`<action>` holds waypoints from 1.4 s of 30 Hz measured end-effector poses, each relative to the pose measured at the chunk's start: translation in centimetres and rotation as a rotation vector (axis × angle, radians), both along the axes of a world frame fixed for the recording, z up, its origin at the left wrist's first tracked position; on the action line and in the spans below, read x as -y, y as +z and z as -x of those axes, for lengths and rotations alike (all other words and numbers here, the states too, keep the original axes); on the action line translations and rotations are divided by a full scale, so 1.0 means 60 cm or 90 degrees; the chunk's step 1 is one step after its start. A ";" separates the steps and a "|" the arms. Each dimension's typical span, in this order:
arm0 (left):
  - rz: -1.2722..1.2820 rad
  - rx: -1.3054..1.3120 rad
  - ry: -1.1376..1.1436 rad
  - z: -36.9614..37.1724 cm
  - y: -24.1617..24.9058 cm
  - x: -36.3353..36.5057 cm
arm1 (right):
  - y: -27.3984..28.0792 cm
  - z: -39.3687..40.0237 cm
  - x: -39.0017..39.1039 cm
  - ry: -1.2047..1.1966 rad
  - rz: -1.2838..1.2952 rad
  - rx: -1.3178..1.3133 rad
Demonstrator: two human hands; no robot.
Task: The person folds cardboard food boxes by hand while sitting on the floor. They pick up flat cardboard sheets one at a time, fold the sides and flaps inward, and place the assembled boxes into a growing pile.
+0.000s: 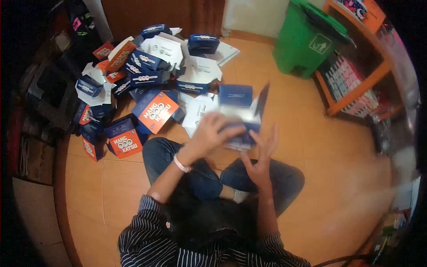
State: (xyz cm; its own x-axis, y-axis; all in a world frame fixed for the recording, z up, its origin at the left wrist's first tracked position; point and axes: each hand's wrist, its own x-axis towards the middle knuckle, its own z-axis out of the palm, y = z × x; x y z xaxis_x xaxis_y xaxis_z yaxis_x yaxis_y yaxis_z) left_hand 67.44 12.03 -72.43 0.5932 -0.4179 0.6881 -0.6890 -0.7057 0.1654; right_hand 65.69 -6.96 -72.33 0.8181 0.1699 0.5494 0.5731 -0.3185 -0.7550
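A dark blue and white cardboard box (pixel 235 95), partly folded with its flaps up, is in front of my crossed legs. My left hand (pixel 213 132) is closed over its near left side, blurred by motion. At the near right corner, my right hand (pixel 261 155) grips the box between thumb and a finger, while another finger sticks out. Behind and to the left lies a heap of folded boxes, among them an orange-topped box (pixel 156 111) marked "Mang Katsu" and another orange box (pixel 125 143).
Flat white cardboard pieces (pixel 200 69) lie in the heap. A green bin (pixel 307 42) stands at the back right, beside an orange wooden shelf (pixel 356 95) holding stacked items. Dark furniture (pixel 46 86) lines the left side. The floor (pixel 329 147) is orange tile.
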 end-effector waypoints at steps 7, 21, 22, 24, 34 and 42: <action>0.094 0.451 0.630 -0.159 0.160 -0.198 | -0.022 0.020 0.050 -0.042 0.101 -0.040; -0.219 -0.572 -0.003 -0.195 -0.344 0.042 | -0.102 0.058 0.142 -0.104 -0.149 -0.285; -0.212 -0.571 -0.058 -0.208 -0.348 0.031 | -0.109 0.059 0.145 -0.124 -0.159 -0.307; -0.140 -0.586 -0.122 -0.234 -0.367 0.013 | -0.139 0.055 0.145 -0.112 -0.152 -0.310; 0.156 -0.699 -0.213 -0.186 -0.140 0.029 | -0.155 -0.037 0.096 -0.172 -0.184 -0.223; 0.379 -0.756 -0.221 -0.027 -0.043 0.075 | -0.058 -0.036 0.079 -0.037 0.173 -0.017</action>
